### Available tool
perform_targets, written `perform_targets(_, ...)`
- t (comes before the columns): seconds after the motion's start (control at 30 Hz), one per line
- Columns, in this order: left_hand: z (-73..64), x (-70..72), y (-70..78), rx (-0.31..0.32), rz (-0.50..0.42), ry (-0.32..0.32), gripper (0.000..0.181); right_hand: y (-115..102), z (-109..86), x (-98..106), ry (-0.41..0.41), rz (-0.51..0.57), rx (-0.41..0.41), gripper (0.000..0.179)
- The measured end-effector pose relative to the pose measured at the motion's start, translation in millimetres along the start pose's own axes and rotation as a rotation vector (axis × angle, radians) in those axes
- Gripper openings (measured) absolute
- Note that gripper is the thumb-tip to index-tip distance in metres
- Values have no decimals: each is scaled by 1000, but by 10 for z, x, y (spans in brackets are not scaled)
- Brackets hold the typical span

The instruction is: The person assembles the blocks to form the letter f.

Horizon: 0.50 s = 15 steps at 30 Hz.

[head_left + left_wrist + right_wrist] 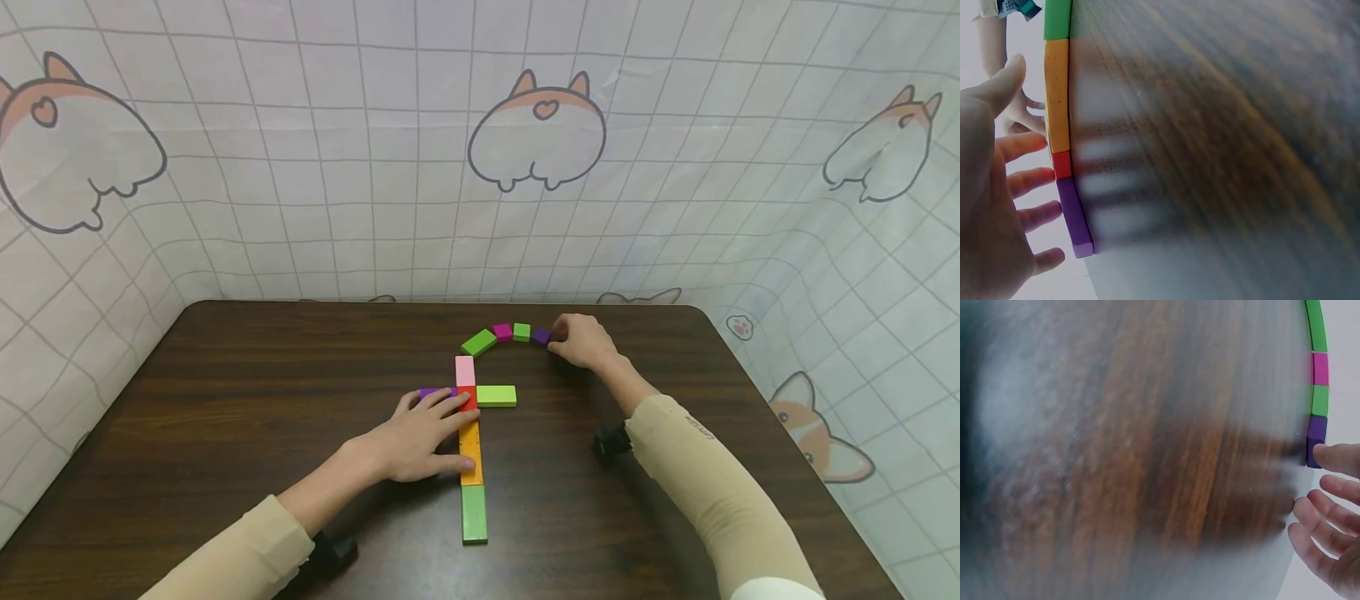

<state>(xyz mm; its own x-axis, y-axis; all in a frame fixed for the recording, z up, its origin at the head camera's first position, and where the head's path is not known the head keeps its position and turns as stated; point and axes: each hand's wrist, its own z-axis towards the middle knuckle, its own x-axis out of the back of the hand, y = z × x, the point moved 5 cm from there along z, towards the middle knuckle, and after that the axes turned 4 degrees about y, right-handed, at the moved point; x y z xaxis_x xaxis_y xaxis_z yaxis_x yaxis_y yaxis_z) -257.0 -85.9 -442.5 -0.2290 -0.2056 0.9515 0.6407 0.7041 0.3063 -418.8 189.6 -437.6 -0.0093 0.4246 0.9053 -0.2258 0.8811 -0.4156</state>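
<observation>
My left hand point(423, 435) lies palm down with fingers spread over the middle of a line of coloured blocks. Its fingertips touch or hover over the red block point(467, 397) and the orange block point(469, 450); a purple long block point(1074, 215) is partly under the fingers. At the far end, my right hand point(587, 342) has its thumb against the dark purple block point(1314, 453) that ends the curved row. The fingers partly cover that block in the head view, and the other fingers curl loosely beyond it.
A pink block point(465, 371), a lime block point(496, 396) and a green block point(474, 514) join the straight line. The arc holds a green long block point(479, 342), a magenta cube point(503, 332) and a green cube point(522, 332). Patterned cloth point(420, 242) stands behind the brown table point(262, 400).
</observation>
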Motion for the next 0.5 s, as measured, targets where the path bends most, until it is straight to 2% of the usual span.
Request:
perform_targets(0.23,18,14,-1,-7,46,39,74,63,-51,26,-11,19,-11,39)
perform_targets(0.5,28,77,-56,-5,31,118,69,188,-160,146,-10,39,-25,40)
